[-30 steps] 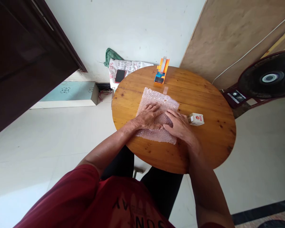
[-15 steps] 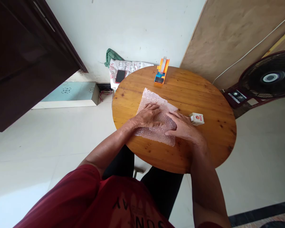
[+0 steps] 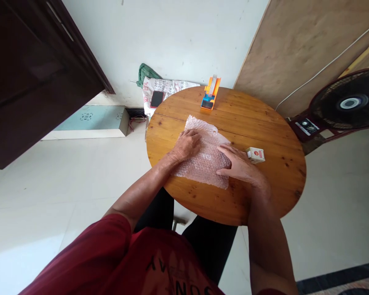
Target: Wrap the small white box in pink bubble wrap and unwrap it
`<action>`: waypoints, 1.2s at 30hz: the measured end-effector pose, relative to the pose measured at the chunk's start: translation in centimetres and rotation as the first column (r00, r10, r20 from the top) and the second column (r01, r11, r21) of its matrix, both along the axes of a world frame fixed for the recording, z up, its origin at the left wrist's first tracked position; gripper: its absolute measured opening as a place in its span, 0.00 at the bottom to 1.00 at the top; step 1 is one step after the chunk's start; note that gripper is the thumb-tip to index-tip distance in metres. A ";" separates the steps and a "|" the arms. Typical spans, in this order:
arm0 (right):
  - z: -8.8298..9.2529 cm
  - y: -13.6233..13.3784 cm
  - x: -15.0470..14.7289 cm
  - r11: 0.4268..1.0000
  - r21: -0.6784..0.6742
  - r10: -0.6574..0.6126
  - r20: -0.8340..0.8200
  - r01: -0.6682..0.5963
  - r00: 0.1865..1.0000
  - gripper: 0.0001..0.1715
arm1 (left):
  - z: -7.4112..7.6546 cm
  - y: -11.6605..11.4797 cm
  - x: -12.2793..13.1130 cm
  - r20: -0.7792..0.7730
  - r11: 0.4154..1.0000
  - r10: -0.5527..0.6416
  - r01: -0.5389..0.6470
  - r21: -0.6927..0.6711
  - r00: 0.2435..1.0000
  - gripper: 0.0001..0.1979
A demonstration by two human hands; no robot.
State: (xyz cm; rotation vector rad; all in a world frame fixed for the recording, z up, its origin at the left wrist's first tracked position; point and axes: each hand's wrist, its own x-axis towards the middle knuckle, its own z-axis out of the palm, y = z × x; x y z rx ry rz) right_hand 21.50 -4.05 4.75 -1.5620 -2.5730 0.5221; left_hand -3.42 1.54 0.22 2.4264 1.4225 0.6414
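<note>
A sheet of clear pinkish bubble wrap (image 3: pixel 206 157) lies flat on the round wooden table (image 3: pixel 273 123). On its left part rests my left hand (image 3: pixel 187 144), palm down, the fingers lying on the wrap and slightly bent. My right hand (image 3: pixel 238 164) is at the right edge of the sheet, its thumb and fingers apart and touching the bubbles. Just beyond the right fingers stands a small white box (image 3: pixel 256 155) with red marks. Whether anything lies under the wrap I cannot tell.
An orange and blue tape dispenser (image 3: pixel 210 94) stands at the table's far edge. Behind the table a phone (image 3: pixel 156 99) lies on a printed white sack (image 3: pixel 172 85). A fan (image 3: pixel 347 102) is at the right, and a dark door (image 3: pixel 33 82) at the left.
My left hand has slid left across the bubble wrap, baring its middle, and its fingers are less stretched out. My right hand has stayed nearly in place.
</note>
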 end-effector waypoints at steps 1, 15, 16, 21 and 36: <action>0.0 0.0 0.0 1.000 0.002 -0.007 -0.004 0.007 1.000 0.47 | 0.1 0.0 0.0 0.010 1.000 -0.010 0.010 0.005 1.000 0.21; -0.8 0.3 -0.9 0.983 0.156 -0.087 -0.044 0.093 0.995 0.27 | 0.6 -0.4 0.3 -0.017 0.985 -0.174 0.174 -0.011 0.985 0.18; -0.8 0.4 -0.8 0.983 0.155 -0.094 -0.035 0.099 0.995 0.28 | 0.6 -0.4 0.2 -0.021 0.984 -0.179 0.179 -0.013 0.984 0.18; -0.7 0.3 -0.9 0.982 0.159 -0.098 -0.032 0.102 0.995 0.28 | 0.6 -0.4 0.0 -0.012 0.979 -0.204 0.204 -0.015 0.979 0.18; -1.4 0.4 -1.4 0.937 0.296 -0.160 -0.116 0.188 0.980 0.27 | 0.5 -0.2 0.0 -0.006 0.956 -0.291 0.291 -0.045 0.957 0.26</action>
